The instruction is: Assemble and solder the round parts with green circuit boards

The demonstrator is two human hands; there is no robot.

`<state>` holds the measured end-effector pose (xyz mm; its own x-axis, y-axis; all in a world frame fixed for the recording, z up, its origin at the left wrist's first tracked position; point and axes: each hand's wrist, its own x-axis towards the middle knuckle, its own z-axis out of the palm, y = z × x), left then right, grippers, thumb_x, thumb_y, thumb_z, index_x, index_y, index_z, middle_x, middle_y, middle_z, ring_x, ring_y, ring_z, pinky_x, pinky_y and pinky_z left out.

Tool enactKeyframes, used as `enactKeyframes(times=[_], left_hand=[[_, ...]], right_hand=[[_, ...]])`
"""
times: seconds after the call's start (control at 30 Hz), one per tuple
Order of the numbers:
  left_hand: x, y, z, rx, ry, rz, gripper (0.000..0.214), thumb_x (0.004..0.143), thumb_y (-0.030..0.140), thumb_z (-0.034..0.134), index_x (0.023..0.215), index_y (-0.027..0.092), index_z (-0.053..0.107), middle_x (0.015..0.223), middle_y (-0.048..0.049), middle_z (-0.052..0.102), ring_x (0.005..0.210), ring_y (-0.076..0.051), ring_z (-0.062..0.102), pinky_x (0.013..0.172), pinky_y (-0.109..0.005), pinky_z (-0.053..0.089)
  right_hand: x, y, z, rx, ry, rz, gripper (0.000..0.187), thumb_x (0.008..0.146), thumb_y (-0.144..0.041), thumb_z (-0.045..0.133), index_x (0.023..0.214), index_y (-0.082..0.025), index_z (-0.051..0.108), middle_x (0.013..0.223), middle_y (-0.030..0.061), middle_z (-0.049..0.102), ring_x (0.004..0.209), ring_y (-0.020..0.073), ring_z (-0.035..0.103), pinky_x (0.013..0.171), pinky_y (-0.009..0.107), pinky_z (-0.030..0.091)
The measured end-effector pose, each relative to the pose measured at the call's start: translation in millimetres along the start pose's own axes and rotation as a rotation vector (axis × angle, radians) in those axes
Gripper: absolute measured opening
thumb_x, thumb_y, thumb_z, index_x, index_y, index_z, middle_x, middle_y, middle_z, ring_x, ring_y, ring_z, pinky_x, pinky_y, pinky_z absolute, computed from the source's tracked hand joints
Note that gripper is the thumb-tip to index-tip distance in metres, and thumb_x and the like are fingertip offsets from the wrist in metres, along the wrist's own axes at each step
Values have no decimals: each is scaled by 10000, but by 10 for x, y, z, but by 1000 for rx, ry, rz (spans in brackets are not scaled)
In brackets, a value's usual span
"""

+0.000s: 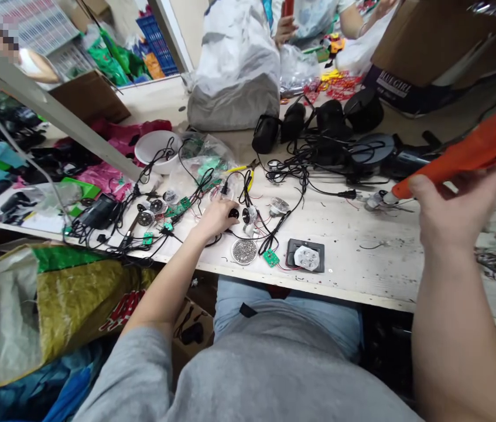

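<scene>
My right hand (pixel 447 208) is wrapped round an orange electric screwdriver (pixel 462 151), raised over the right side of the bench. Its tip end points left, close to a small clear-and-metal part (pixel 376 200). My left hand (pixel 216 219) reaches to the middle of the bench, fingers closed on a small round black part (pixel 233 214). Beside it sits another round black-faced part (pixel 249 215) with thin red wires. Nearer me are a round dish of small screws (pixel 244 251), a green circuit board (pixel 270 258) and a black square holder (pixel 321 261) bearing a clear faceted piece (pixel 307 258).
Black cables (pixel 294 167) tangle across the bench, with yellow-handled pliers (pixel 248 173) among them. Behind stand a white bowl (pixel 142 146), a grey-white sack (pixel 234 76), several black housings (pixel 331 117) and a cardboard box (pixel 423 47). Another person's hand (pixel 285 29) shows at the back.
</scene>
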<state>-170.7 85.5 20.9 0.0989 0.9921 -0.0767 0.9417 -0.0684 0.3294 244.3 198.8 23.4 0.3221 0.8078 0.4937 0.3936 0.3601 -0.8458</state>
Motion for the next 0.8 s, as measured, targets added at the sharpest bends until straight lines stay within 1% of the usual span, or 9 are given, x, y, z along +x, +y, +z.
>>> enactKeyframes(times=[0.1,0.17,0.3,0.37,0.47,0.53,0.63,0.73,0.8], left_hand=[[-37,-4,16,12,8,-6,325,805,210,740,1122,150,708,1120,-139,722,1054,-311,593,986,-440,443],[-62,-13,25,24,14,-1,343,819,217,730,1152,147,696,1128,-138,720,1061,-308,602,978,-432,459],[-68,-58,17,38,-4,32,422,790,184,744,1204,149,672,1153,-124,705,1092,-300,621,983,-413,487],[-40,-93,-2,47,-24,44,433,776,160,746,1202,140,673,1156,-126,688,1099,-294,628,989,-406,498],[20,-158,-32,66,-69,96,391,782,192,747,1164,142,685,1116,-119,659,1075,-287,634,981,-405,512],[57,-208,-41,69,-79,150,347,791,216,737,1130,158,692,1083,-105,644,1049,-279,636,963,-402,520],[93,-281,-31,68,-66,200,285,798,242,720,1074,178,692,1038,-88,634,993,-262,639,915,-384,533],[93,-317,-12,77,-47,216,257,809,286,703,1043,182,686,1018,-88,637,958,-258,640,885,-376,538],[73,-311,-8,86,-26,212,261,816,326,689,1030,177,684,1019,-95,645,946,-258,645,879,-376,539]], right_hand=[[128,-55,164,34,-22,38,712,702,-344,840,1294,-131,507,1100,178,675,974,267,709,860,405,554],[204,-22,212,55,0,-8,632,710,-390,834,1209,-144,535,1054,148,660,973,263,696,858,404,542],[261,138,167,174,57,-270,829,528,-561,916,1171,-191,548,1018,69,621,1035,267,646,926,451,514],[185,132,107,214,86,-320,858,461,-576,940,1140,-213,561,996,38,617,998,248,644,946,466,510],[-53,-62,3,246,82,-287,796,480,-502,959,1119,-224,575,946,14,639,877,213,659,892,445,538],[-242,-251,-66,273,93,-253,670,531,-452,951,1050,-221,597,843,-9,653,761,191,658,806,412,560],[-486,-472,-168,314,-14,-146,469,637,-389,905,979,-224,629,773,-32,659,623,157,646,659,352,572],[-652,-562,-271,374,-83,-24,441,674,-355,889,1016,-250,631,737,-58,669,561,152,649,575,326,592],[-730,-581,-330,383,-67,25,363,689,-338,885,925,-238,628,684,-63,662,534,152,648,535,310,593]])
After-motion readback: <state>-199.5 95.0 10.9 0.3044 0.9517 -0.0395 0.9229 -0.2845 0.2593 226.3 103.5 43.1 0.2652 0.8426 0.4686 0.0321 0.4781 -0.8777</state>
